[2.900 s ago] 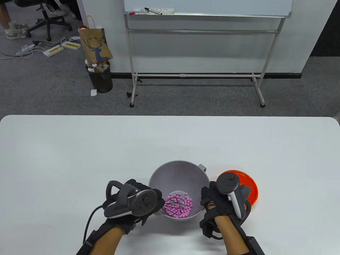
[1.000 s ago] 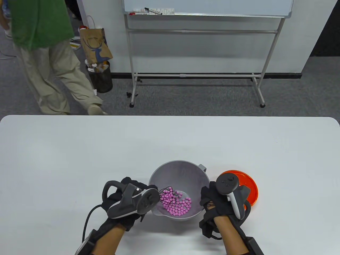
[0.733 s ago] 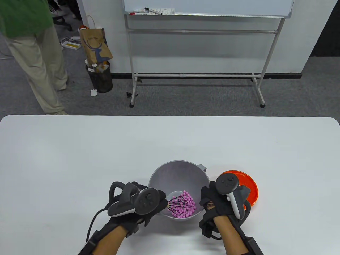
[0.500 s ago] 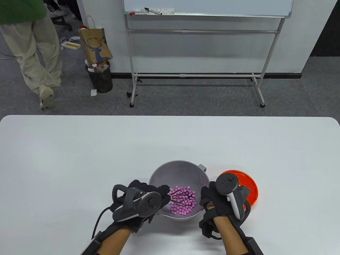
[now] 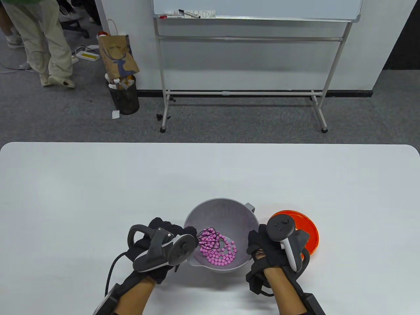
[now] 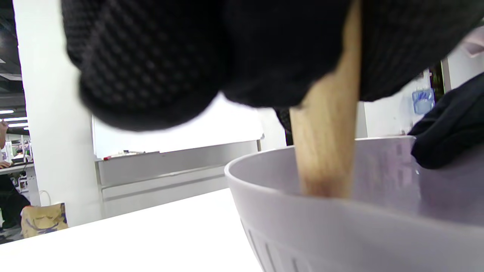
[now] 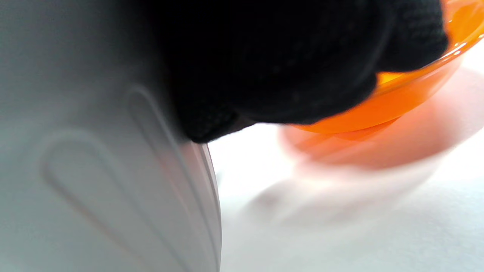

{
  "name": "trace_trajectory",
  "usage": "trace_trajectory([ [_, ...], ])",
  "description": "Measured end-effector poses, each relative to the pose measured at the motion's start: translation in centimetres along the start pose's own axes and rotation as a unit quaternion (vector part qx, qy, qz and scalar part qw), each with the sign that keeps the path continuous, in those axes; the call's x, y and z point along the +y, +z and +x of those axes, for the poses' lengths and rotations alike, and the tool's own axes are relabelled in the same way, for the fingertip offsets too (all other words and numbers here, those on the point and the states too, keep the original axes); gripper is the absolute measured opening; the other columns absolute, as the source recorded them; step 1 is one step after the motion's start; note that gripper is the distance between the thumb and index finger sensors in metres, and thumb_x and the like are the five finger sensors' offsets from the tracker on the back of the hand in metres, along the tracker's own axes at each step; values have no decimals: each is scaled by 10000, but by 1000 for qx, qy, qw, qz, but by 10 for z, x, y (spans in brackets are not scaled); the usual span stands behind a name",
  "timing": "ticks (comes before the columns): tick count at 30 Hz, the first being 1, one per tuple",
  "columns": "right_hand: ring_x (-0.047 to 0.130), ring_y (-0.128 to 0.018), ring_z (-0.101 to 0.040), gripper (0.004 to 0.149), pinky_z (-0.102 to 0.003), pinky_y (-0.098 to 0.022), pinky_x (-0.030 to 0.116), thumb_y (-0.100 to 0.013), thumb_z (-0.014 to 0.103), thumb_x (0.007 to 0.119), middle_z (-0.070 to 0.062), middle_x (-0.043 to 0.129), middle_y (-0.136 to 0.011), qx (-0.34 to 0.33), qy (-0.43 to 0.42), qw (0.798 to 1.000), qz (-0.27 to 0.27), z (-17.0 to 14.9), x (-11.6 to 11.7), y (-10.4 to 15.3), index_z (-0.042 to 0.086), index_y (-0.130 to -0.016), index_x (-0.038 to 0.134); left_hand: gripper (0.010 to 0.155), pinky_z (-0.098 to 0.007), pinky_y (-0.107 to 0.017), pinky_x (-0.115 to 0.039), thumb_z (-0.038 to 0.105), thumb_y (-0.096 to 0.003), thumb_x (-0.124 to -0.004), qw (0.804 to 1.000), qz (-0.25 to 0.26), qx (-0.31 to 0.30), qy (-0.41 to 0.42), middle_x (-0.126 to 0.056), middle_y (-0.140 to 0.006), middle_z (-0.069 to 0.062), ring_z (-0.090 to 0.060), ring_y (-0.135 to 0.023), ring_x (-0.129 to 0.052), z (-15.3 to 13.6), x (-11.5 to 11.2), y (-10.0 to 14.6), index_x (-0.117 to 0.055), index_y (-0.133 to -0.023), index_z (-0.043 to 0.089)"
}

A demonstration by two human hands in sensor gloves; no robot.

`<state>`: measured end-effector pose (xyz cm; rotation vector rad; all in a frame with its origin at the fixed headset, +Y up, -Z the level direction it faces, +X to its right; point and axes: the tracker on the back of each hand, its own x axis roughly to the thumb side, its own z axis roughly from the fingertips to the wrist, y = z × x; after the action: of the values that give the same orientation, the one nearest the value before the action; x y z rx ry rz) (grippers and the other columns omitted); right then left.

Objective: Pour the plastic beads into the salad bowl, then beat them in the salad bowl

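The small pink plastic beads (image 5: 218, 251) lie loose in the bottom of the pale lilac plastic salad bowl (image 5: 220, 210), toward its 6 o'clock side. Expect them to be light, hard and free-rolling; a fast stroke may throw them over the rim, so keep the strokes low.

The black wire whisk (image 5: 210, 239) with the pale wooden handle (image 6: 325, 151) stands among the beads at the bowl's 9 o'clock side. Your left hand (image 5: 164, 246) has its fingers curled round that handle; hold it well up the wood, clear of the wires, which look springy.

The bowl is probably light and may slide on the smooth white table (image 5: 98, 197). Your right hand (image 5: 272, 249) grips its wall at 3 o'clock. Maintain that hold.

The shallow orange plastic dish (image 5: 308, 229) sits just beside the bowl at 3 o'clock, partly under your right hand. It is the only obstacle near; do not knock it.

Beyond the table, at 12 o'clock, stands a whiteboard on a frame (image 5: 242, 49), and a person's legs (image 5: 42, 42) show at 10 o'clock.
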<state>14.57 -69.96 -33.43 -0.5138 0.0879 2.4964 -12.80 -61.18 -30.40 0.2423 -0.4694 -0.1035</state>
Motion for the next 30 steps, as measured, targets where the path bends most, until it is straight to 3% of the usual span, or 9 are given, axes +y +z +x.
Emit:
trace_trajectory([
  [5, 1018, -133, -187, 520, -392, -242, 848, -469, 458, 817, -48, 1022, -394, 0, -1, 1000, 0, 0, 0, 0, 98, -844, 840, 392, -394, -435, -887, 571, -413, -881, 997, -40, -29, 66, -1038, -168, 116, -122, -187, -1056, 3, 8, 1, -999, -693, 325],
  [9, 1017, -133, -186, 520, -392, -241, 848, -471, 458, 814, -47, 1022, -395, 1, 1, 1000, -1, 0, 0, 0, 98, -844, 840, 396, -397, -439, -885, 577, -426, -851, 993, -27, -53, 105, -1037, -184, 120, -120, -199, -1057, 13, 0, 1, -987, -709, 336],
  [16, 1017, -133, -187, 521, -393, -242, 848, -471, 460, 813, -48, 1022, -395, 0, -1, 1000, 0, -1, 0, 0, 99, -845, 838, 421, -405, -449, -878, 595, -431, -812, 996, 42, -25, 70, -1043, -222, 131, -114, -231, -1065, 20, -15, -1, -964, -736, 347],
  [22, 1018, -135, -187, 522, -393, -243, 848, -473, 461, 810, -47, 1022, -398, 1, -1, 1000, 2, -1, 0, 0, 99, -847, 835, 449, -410, -453, -876, 602, -420, -824, 998, 62, 12, 24, -1044, -234, 135, -111, -242, -1070, 10, -21, -1, -940, -769, 345],
  [30, 1018, -136, -189, 522, -394, -243, 847, -473, 460, 809, -48, 1021, -398, 0, -2, 1000, 3, -1, 1, 0, 98, -848, 834, 406, -411, -453, -875, 582, -408, -871, 999, 26, 29, 13, -1046, -204, 115, -124, -227, -1066, 1, -6, 0, -976, -716, 338],
])
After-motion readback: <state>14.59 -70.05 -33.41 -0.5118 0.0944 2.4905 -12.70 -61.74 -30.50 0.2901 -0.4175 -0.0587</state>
